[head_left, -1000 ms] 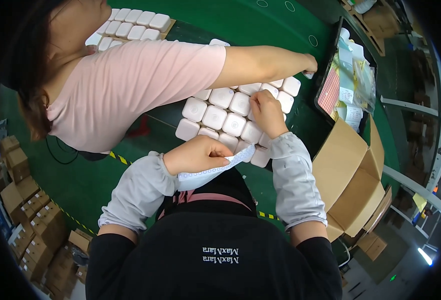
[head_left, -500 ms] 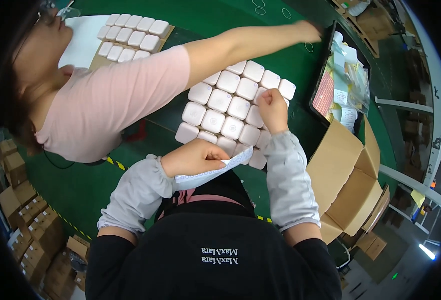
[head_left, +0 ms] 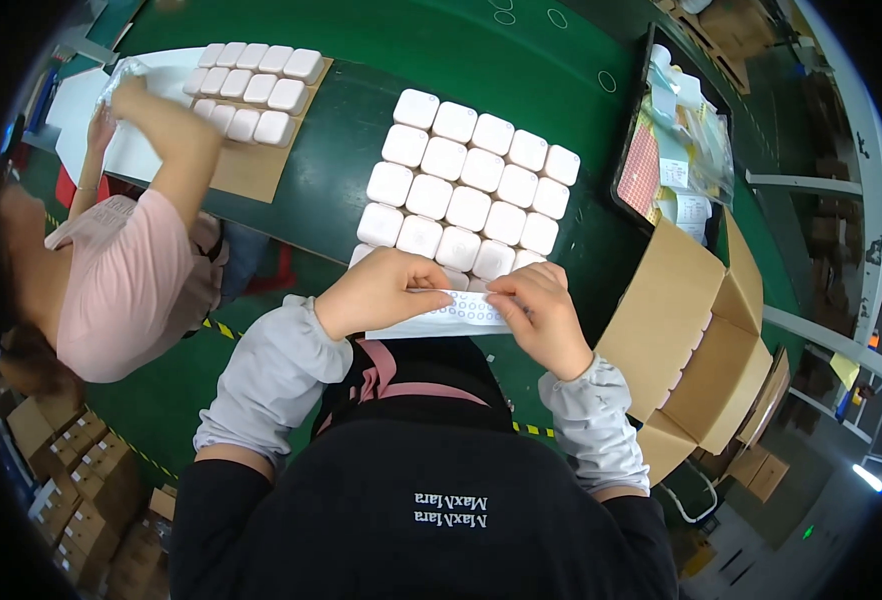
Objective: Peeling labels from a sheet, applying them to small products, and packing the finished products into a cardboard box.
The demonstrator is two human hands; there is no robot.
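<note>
A block of several white square boxes [head_left: 466, 185] lies in rows on the green table [head_left: 361, 130] in front of me. Just below its near edge I hold a white sheet of small round stickers [head_left: 451, 315]. My left hand [head_left: 381, 290] grips the sheet's left end. My right hand [head_left: 541, 315] touches its right end with the fingertips on the stickers. Both forearms wear grey sleeves.
A co-worker in a pink top [head_left: 131, 285] sits at my left, reaching to a second batch of white boxes [head_left: 251, 85] on brown card. A black tray of papers [head_left: 676, 150] stands at right, an open cardboard carton [head_left: 701, 340] beside me. Stacked cartons [head_left: 61, 470] lie lower left.
My right hand came back from the white boxes to the sticker sheet. The co-worker's arm withdrew from over my boxes to the far-left batch.
</note>
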